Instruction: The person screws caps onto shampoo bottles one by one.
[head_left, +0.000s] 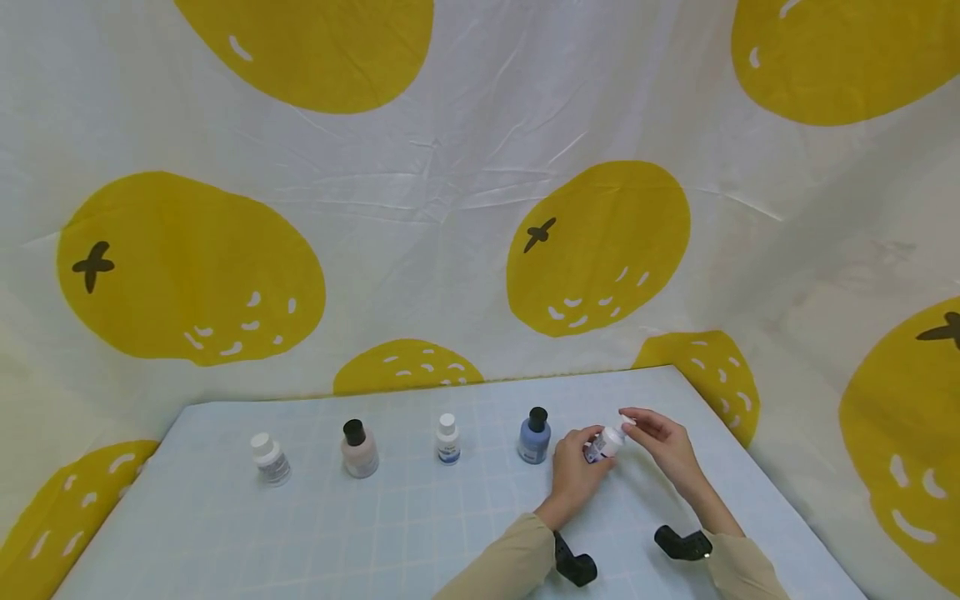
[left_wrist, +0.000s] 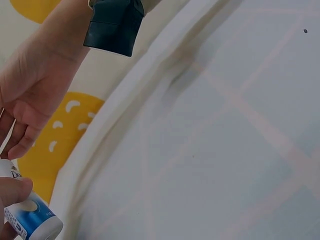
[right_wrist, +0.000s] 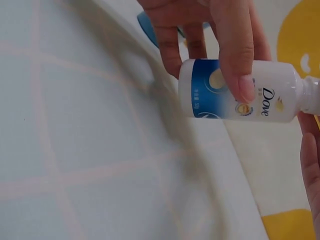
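Observation:
My left hand [head_left: 576, 471] grips a small white Dove bottle [head_left: 602, 446], which is tilted with its top toward the right. The thumb presses across its white and blue label in the right wrist view, where the bottle [right_wrist: 280, 92] lies sideways and a ridged neck shows at its end. At that end, my right hand [head_left: 667, 450] pinches a small white cap [head_left: 627, 421] between thumb and fingers. In the left wrist view the right palm [left_wrist: 40, 75] faces the camera above the bottle, its fingertips partly cut off.
Along the table [head_left: 315, 542] stand a white bottle [head_left: 270, 458], a pale pink bottle with black cap [head_left: 361, 454], a small white-and-blue bottle [head_left: 447, 440] and a blue bottle with black cap [head_left: 534, 440], close to the left hand. Behind hangs a fruit-print curtain [head_left: 420, 275].

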